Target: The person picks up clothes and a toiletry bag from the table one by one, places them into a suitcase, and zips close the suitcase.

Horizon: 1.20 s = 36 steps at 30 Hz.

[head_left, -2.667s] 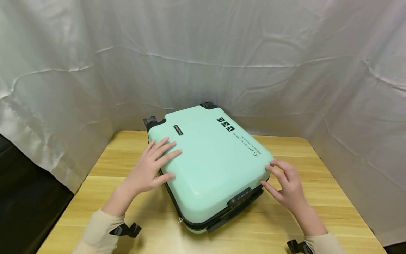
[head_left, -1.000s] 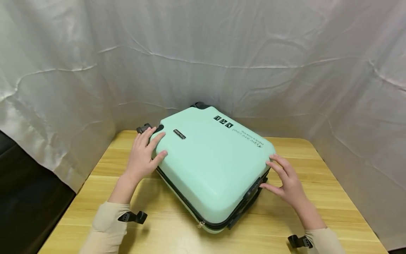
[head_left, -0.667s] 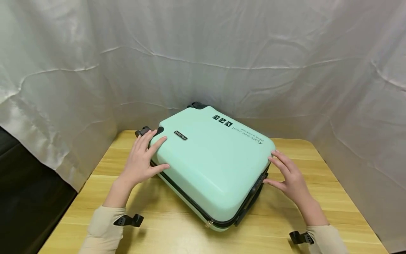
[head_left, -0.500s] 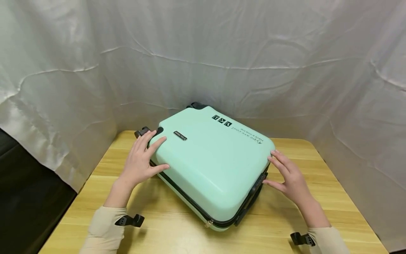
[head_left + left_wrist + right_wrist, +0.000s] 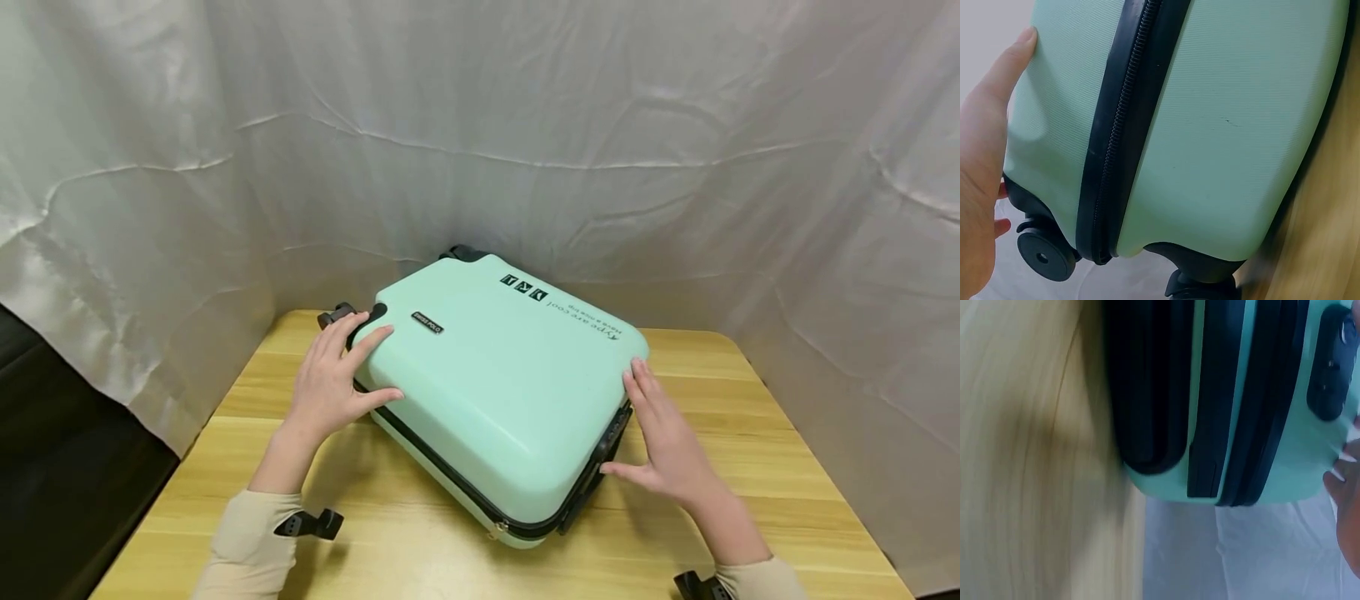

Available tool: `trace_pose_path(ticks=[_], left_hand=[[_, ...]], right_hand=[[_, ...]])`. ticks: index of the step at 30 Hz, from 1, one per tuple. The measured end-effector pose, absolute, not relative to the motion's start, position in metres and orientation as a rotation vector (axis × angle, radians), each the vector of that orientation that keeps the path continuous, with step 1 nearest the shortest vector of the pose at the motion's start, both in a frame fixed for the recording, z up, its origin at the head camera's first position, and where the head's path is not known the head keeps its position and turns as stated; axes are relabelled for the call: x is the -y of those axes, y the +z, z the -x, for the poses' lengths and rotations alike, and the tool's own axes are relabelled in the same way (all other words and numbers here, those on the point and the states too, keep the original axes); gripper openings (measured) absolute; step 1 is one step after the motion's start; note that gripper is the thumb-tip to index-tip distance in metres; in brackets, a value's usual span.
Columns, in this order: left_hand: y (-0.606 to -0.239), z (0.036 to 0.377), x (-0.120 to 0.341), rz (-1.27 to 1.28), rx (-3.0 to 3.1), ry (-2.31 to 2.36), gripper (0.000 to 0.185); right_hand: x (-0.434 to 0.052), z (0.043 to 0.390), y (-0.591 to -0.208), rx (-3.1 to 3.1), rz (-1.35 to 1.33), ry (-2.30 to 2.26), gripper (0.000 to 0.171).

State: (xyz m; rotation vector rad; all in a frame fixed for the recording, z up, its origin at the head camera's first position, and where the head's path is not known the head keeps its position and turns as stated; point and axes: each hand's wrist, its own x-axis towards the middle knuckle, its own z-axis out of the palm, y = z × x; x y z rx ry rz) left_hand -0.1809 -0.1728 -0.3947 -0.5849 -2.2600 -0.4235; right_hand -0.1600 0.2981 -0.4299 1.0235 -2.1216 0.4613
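Note:
A mint-green hard-shell suitcase (image 5: 510, 383) lies flat and askew on the wooden table, its wheel end toward the back left. My left hand (image 5: 330, 387) rests on the left side near a black wheel (image 5: 1046, 255), fingers spread and thumb on the upper shell. At the right end my right hand (image 5: 667, 442) touches the shell's corner with nearly straight fingers, its thumb by the black carry handle (image 5: 581, 492). A black zipper (image 5: 1125, 87) runs closed along the side. The combination lock (image 5: 1333, 362) shows in the right wrist view, beside the fingertips.
The table (image 5: 405, 550) extends in front of the suitcase and on both sides. A pale grey cloth (image 5: 525, 125) hangs behind and on both sides. Dark fabric (image 5: 67, 467) covers the lower left.
The suitcase has turned counterclockwise, its front corner moving right. My left hand has shifted toward the wheel end. Most recently, my right hand has moved slightly left and its fingers have straightened.

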Motion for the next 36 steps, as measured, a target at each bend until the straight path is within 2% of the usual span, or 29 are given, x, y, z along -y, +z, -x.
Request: trace_pose_path(ticks=[6,12,22,36], left_hand=[[-0.398,0.181,0.172,0.578,2.224,-0.428,0.093],[-0.402,0.18,0.166,0.563,2.188,-0.427,0.093],[-0.407,0.174,0.15,0.561,2.057,-0.411,0.085],[-0.409,0.161,0.131,0.609,2.038,-0.419,0.073]], right_hand=[[-0.29,0.153,-0.429,2.253,-0.935,0.469,0.118],[-0.293,0.155,-0.423,2.315,-0.913,0.452,0.114],[-0.305,0.167,-0.42,2.235,-1.018,0.461,0.093],[-0.323,0.175,-0.412,2.256,-1.007,0.349,0.073]])
